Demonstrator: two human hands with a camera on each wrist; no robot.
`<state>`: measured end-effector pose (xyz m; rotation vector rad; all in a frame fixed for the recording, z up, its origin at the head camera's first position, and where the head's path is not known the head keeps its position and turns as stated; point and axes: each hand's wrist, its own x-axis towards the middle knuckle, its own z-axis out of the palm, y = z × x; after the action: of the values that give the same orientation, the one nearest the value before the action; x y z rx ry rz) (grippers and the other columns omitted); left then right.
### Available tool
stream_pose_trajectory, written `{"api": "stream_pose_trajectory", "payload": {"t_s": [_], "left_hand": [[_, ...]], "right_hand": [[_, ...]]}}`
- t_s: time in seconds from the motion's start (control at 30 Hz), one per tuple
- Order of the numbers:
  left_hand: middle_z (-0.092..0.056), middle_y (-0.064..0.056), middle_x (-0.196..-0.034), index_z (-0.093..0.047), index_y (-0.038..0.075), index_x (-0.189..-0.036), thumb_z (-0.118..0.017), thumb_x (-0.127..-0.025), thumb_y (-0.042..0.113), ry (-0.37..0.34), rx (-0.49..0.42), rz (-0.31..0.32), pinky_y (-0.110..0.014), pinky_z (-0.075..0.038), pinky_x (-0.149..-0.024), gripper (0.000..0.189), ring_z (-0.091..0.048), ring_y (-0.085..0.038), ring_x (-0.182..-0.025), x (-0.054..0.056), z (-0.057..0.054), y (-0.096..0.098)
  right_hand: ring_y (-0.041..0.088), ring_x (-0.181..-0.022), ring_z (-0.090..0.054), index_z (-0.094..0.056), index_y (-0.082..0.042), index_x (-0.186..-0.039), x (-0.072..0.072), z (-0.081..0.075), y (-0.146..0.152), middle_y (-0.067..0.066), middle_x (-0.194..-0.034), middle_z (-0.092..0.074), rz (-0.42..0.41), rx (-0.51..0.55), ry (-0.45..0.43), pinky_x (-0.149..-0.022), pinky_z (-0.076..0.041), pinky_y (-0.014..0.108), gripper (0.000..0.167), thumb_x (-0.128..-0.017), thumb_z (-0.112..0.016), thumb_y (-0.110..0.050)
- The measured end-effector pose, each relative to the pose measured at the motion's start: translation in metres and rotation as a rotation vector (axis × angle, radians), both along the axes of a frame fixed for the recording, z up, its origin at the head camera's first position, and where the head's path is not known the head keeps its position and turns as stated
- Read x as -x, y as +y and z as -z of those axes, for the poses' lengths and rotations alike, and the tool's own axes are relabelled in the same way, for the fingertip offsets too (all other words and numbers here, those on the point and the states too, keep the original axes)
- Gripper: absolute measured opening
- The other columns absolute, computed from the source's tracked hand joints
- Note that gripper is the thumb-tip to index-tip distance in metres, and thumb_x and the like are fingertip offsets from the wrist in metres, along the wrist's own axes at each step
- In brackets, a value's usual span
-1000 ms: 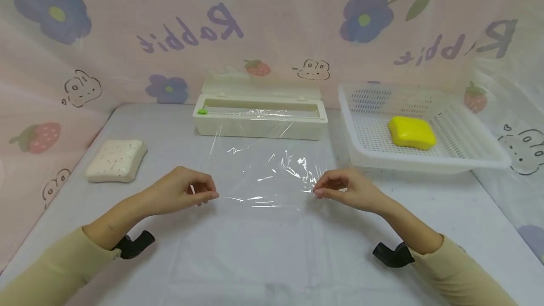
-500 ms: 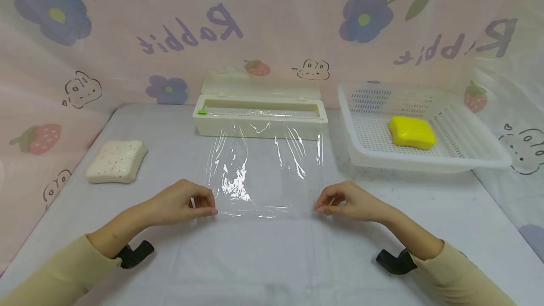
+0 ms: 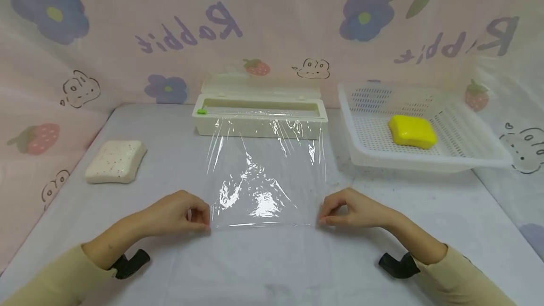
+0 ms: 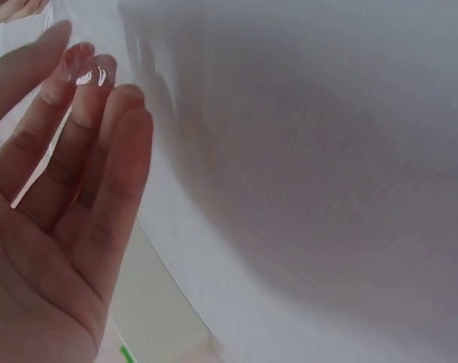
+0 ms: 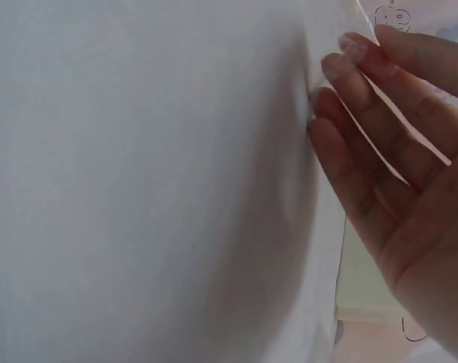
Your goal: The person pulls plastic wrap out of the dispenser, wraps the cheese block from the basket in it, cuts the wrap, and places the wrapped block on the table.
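Note:
A sheet of clear plastic wrap (image 3: 263, 183) stretches from the cream dispenser box (image 3: 260, 127) toward the person, shiny and fairly taut. My left hand (image 3: 180, 214) pinches its near left corner between thumb and fingers. At the near right corner, my right hand (image 3: 354, 209) pinches the film the same way. In the left wrist view, a glossy bit of film covers the fingertips (image 4: 96, 74) of the left hand. The right wrist view shows film over the right hand's fingertips (image 5: 341, 66). The dispenser's lid (image 3: 260, 88) stands up at the back, and a small green slider (image 3: 201, 111) sits at its left end.
A speckled white block (image 3: 115, 161) lies on the table at the left. At the right, a white perforated basket (image 3: 429, 160) holds a yellow block (image 3: 412, 131). A printed curtain (image 3: 272, 22) closes off the back and sides.
Both hands have moved toward the person, drawing more film out of the dispenser. The sheet is longer and its wrinkles have shifted. Dispenser, basket and blocks stay in place.

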<state>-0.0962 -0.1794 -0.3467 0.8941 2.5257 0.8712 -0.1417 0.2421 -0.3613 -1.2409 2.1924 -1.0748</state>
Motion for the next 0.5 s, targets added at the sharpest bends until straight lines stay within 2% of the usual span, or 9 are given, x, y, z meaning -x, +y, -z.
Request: {"api": "stream_pose_trajectory", "payload": {"t_s": [0.33,0.43,0.5], "left_hand": [[-0.047,0.018,-0.058,-0.059,0.022,-0.062,-0.068,-0.088,0.035,-0.022,0.052,-0.003,-0.017,-0.037,-0.052,0.03,-0.041,0.004,-0.057,-0.007,0.003,-0.003],[-0.042,0.019,-0.055,-0.057,0.02,-0.058,-0.068,-0.088,0.036,-0.034,0.071,-0.01,-0.016,-0.033,-0.05,0.035,-0.037,0.004,-0.054,-0.007,0.003,-0.004],[-0.042,0.019,-0.053,-0.058,0.02,-0.057,-0.068,-0.087,0.036,-0.048,0.078,-0.014,-0.016,-0.032,-0.049,0.036,-0.037,0.004,-0.052,-0.008,0.002,-0.005]], "right_hand": [[0.0,-0.079,-0.061,-0.073,-0.018,-0.089,-0.016,-0.004,-0.005,-0.01,-0.084,-0.069,-0.05,0.009,0.17,-0.073,-0.053,0.022,0.005,-0.088,-0.07,-0.014],[-0.001,-0.077,-0.062,-0.073,-0.018,-0.089,-0.02,-0.005,-0.005,-0.01,-0.083,-0.069,-0.012,0.014,0.177,-0.07,-0.054,0.021,0.005,-0.088,-0.07,-0.015],[0.0,-0.076,-0.063,-0.073,-0.018,-0.09,-0.022,-0.004,-0.002,-0.009,-0.083,-0.07,0.038,0.007,0.147,-0.069,-0.054,0.021,0.004,-0.088,-0.07,-0.016]]}}
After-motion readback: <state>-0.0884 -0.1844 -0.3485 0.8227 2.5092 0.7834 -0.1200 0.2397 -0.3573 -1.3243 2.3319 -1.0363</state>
